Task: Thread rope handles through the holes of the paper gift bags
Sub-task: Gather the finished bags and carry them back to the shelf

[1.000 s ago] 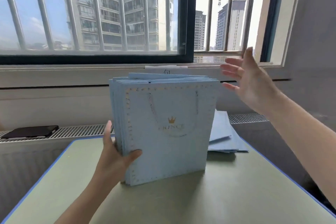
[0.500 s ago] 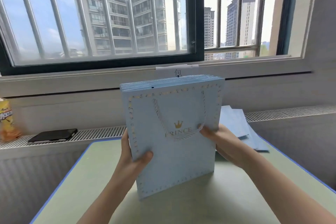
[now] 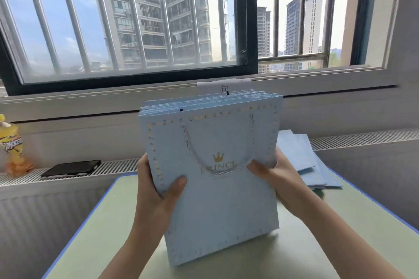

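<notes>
Stack of gift bags (image 3: 217, 199) held upright on table (image 3: 340, 233). Left hand (image 3: 154, 190) gripping its left edge, thumb in front. Right hand (image 3: 272, 176) gripping its right edge, thumb on rope handle (image 3: 217, 171).

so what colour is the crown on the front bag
Gold, on the pale blue front bag; the crown shows in the head view.

pale blue gift bags (image 3: 217, 199), gold-dotted border

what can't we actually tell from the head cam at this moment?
- Bags behind the front bag: only top edges show; their handles are hidden by it.
- Fingers of left hand and right hand: behind the stack.
- Flat pile: partly covered; count unclear.
- Bottle: blurred, cut by the frame edge.
- Windowsill paper: mostly hidden.
</notes>
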